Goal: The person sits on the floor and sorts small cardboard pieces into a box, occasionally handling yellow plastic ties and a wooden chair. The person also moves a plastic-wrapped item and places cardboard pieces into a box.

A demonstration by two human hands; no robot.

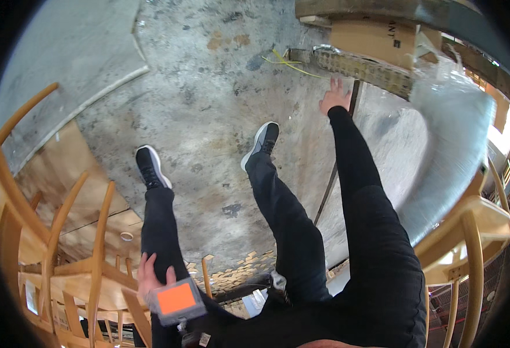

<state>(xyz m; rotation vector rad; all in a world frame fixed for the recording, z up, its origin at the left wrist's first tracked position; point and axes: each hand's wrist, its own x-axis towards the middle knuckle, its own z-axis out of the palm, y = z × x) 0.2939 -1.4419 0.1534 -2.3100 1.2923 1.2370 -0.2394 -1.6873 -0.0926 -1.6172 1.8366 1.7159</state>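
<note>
My right arm is stretched out ahead, and my right hand [335,98] has its fingers extended and apart. It is nearest to a worn wooden beam [377,72] and the end of a thin yellow strap [298,68]; whether it touches them I cannot tell. No object shows in that hand. My left hand [147,277] is low by my left thigh, fingers stretched out, partly hidden behind a hanging badge holder [176,300] with an orange card. Nothing is seen held in it.
Wooden chairs [95,232] crowd the left; another chair [469,243] stands at the right. A cardboard box [374,42] and a plastic-wrapped bundle [455,133] are at the far right. A dark narrow strip [339,156] runs along the concrete floor. Cardboard sheets [63,168] lie left.
</note>
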